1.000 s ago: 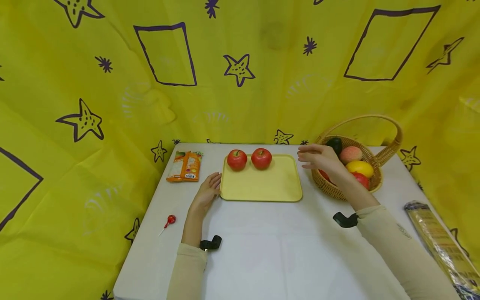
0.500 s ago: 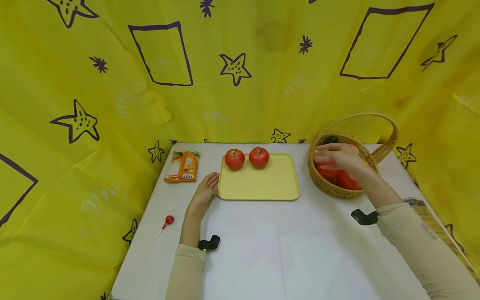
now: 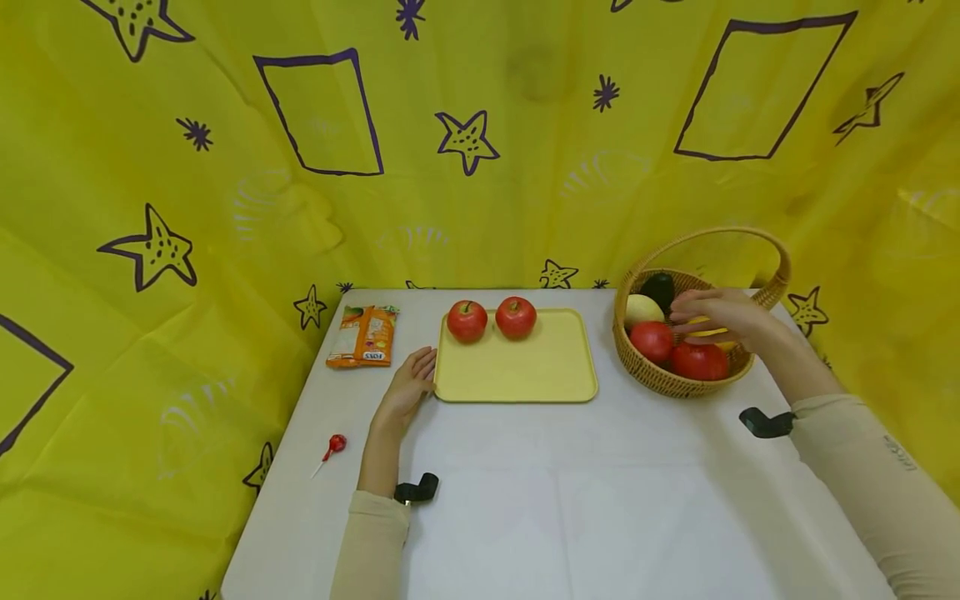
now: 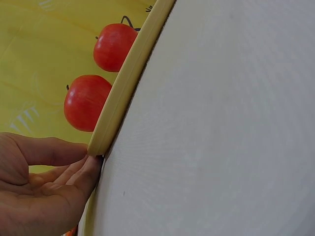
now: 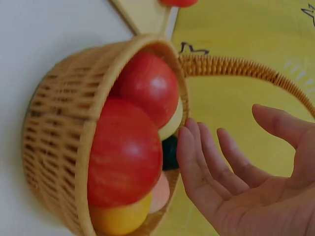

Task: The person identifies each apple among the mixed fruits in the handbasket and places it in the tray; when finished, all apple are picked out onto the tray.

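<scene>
My left hand (image 3: 407, 385) is at the left edge of a yellow rectangular tray (image 3: 517, 371). In the left wrist view its thumb and fingertips pinch the tray's near corner. Two red apples, a left one (image 3: 467, 322) and a right one (image 3: 516, 317), stand along the tray's far side. My right hand (image 5: 256, 182) hovers with spread, slightly bent fingers over a wicker basket (image 3: 660, 382), holding nothing. Inside lie two red fruits, a smaller one (image 3: 651, 342) and a larger one (image 5: 125, 152), a pale round fruit (image 3: 642, 310), a dark green fruit (image 3: 660, 289), a pinkish fruit (image 5: 160, 193) and a yellow fruit (image 5: 120, 216).
An orange snack packet (image 3: 363, 336) lies left of the tray. Nearer the front left is a red lollipop (image 3: 335, 445). The basket's tall arched handle (image 3: 720, 233) rises behind my right hand. A yellow patterned cloth (image 3: 480, 217) hangs behind the white table (image 3: 495, 500).
My right hand has moved rightward from the basket's left rim to over its right part, uncovering the pale and red fruits. My left hand stays at the tray edge.
</scene>
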`<control>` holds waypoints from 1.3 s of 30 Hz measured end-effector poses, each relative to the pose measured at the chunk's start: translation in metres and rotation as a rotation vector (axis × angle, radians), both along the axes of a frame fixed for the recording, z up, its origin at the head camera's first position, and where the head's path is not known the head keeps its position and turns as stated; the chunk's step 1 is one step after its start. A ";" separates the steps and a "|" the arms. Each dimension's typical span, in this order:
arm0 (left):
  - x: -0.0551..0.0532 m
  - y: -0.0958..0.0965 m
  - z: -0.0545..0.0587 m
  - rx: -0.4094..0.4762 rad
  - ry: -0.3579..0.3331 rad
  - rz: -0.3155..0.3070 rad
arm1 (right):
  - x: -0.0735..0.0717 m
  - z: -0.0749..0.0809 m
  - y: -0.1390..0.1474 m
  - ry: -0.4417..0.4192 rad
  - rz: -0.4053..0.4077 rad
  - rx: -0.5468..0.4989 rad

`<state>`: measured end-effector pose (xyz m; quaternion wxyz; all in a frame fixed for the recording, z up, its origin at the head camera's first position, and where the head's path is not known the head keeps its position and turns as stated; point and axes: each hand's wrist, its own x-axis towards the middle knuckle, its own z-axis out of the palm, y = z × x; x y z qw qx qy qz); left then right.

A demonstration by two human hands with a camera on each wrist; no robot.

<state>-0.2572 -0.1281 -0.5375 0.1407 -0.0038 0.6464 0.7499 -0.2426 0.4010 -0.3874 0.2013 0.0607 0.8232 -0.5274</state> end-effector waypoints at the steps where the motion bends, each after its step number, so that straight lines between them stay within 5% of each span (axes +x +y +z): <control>1: 0.000 0.000 0.000 0.001 -0.004 0.002 | 0.000 0.000 0.003 -0.005 0.007 0.022; 8: 0.000 -0.001 -0.002 0.008 -0.018 0.004 | -0.003 0.003 0.025 0.017 0.106 0.202; 15: 0.001 -0.001 -0.002 0.023 -0.006 0.001 | -0.003 0.005 0.040 0.014 0.123 0.289; 27: 0.001 -0.002 -0.003 0.052 -0.017 0.002 | -0.011 0.006 0.049 -0.277 0.173 0.250; 39: 0.000 -0.004 -0.006 0.047 0.034 -0.017 | -0.026 -0.013 0.035 -0.480 0.198 0.146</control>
